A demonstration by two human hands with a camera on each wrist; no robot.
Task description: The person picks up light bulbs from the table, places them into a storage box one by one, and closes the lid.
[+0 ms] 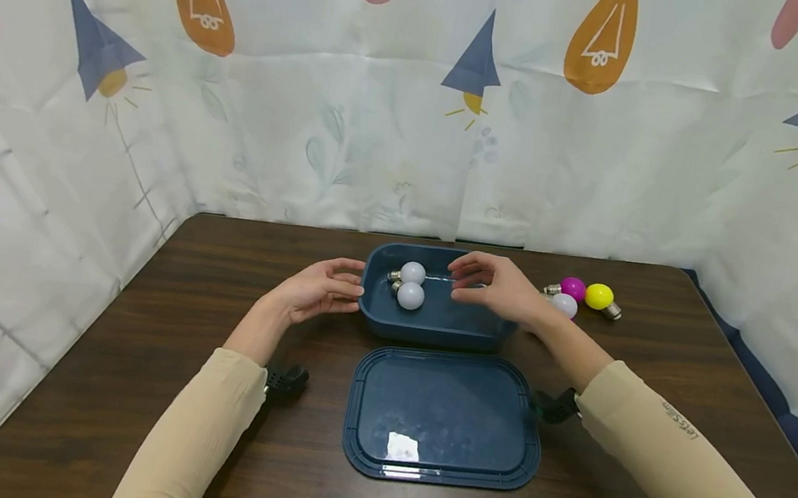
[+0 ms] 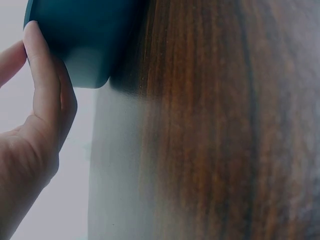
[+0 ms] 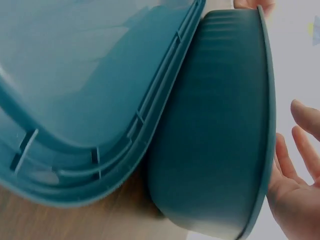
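A dark blue plastic box stands on the table with two white light bulbs inside, toward its left end. My left hand rests its fingertips on the box's left end; the left wrist view shows them against the wall near the rim. Over the right part of the box hovers my right hand, fingers slightly bent and apart, holding nothing. In the right wrist view that hand appears beyond the box's rim. A flat blue lid lies in front of the box.
Right of the box, behind my right forearm, lie a magenta bulb, a yellow bulb and a white bulb, the last partly hidden. A printed curtain borders the wooden table at the back.
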